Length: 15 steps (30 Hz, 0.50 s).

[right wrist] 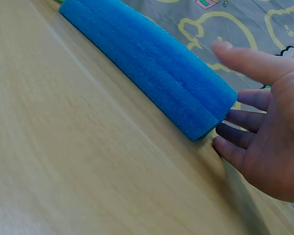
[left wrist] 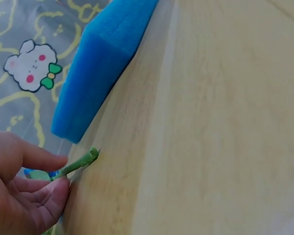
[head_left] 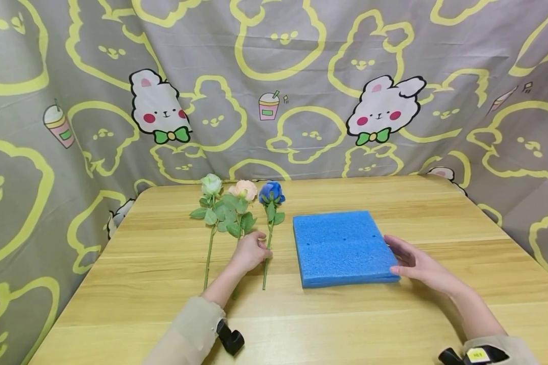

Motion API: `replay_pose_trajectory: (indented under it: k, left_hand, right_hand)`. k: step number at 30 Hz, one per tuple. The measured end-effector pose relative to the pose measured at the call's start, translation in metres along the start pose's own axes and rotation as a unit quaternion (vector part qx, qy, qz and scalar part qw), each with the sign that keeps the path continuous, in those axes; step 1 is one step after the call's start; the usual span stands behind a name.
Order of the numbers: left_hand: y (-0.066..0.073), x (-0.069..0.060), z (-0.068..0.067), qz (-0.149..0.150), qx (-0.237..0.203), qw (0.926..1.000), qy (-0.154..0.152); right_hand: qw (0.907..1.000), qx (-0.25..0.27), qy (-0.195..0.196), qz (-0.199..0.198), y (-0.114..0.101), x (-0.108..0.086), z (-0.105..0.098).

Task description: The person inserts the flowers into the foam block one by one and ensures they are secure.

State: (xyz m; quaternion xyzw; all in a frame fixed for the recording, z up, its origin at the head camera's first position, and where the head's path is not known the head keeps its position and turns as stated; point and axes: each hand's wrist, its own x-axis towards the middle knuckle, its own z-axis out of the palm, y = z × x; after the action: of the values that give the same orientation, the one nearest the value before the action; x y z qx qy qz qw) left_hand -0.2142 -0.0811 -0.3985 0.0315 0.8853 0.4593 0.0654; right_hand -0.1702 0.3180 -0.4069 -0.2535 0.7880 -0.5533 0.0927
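Three artificial roses lie on the wooden table: a pale green rose at the left, a peach rose beside it, and a blue rose nearest the foam. My left hand pinches the blue rose's stem between thumb and fingers; the cut stem end sticks out in the left wrist view. To the right lies a square blue foam block, a seam running along its side. At its right edge is my right hand, fingers loosely spread and fingertips against the foam's corner.
The wooden table extends around these things, its back edge meeting a grey patterned curtain. Curtain also hangs at both sides. Each sleeve cuff carries a black strapped device.
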Motion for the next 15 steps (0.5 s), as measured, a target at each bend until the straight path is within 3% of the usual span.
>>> replay_pose_trajectory:
  k: [6, 15]
  left_hand:
    - [0.0027, 0.0034, 0.0012, -0.004, 0.032, 0.9995, -0.001]
    - [0.0037, 0.0064, 0.0004, -0.039, -0.001, 0.9991, -0.019]
  right_hand:
    - [1.0, 0.001, -0.003, 0.007, 0.0001, 0.0009, 0.0023]
    - [0.9992, -0.031, 0.018, 0.02, 0.0048, 0.0026, 0.0064]
